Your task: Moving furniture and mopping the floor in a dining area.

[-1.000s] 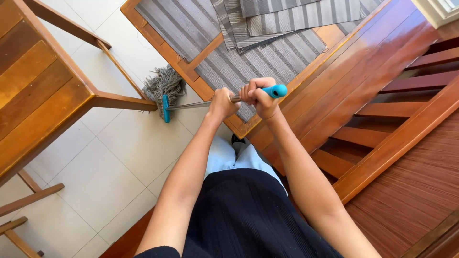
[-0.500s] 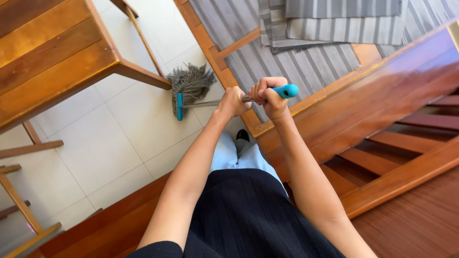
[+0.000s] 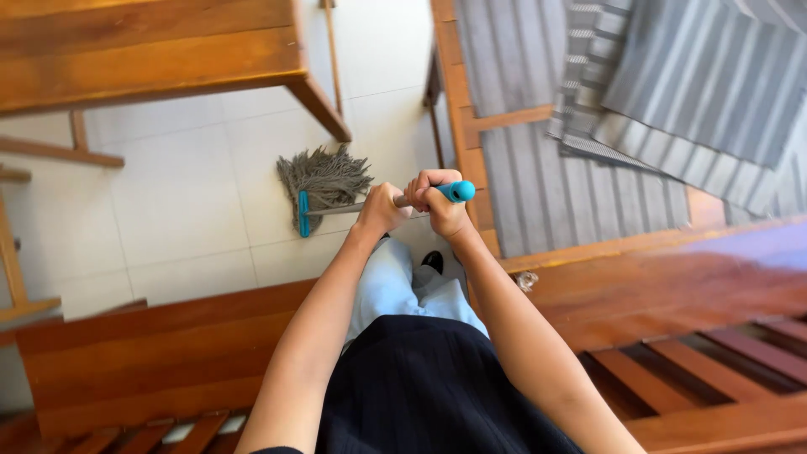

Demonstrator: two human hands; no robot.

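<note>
On the pale tiled floor (image 3: 185, 202), just in front of the person's feet, lies the grey string head of a mop (image 3: 324, 181), spread flat on the tiles with a turquoise clamp bar across it. From this bar a thin metal handle rises toward the person and ends in a turquoise grip, which sticks out a little past the knuckles. Both hands are closed around this handle: the left hand (image 3: 380, 210) grasps it lower, on the metal part, and the right hand (image 3: 437, 202) is clenched just above, on the grip, so the two fists are almost touching each other. The mop head is near the corner leg of a wooden table (image 3: 151, 50), which fills the upper left side, but it does not touch the leg (there is a narrow strip of tile between them). Below the hands I can see light blue trousers (image 3: 395, 290), a dark top, and one black shoe (image 3: 432, 261) on the tiles. To the right of the hands stands a wooden frame seat with a grey striped cushion (image 3: 555, 185), and a second striped cushion (image 3: 698, 76) lies partly over it, tilted. Behind the person, at the lower left, is a wooden slatted bench (image 3: 143, 361), and at the lower right another reddish wooden surface (image 3: 672, 277) with slats.
</note>
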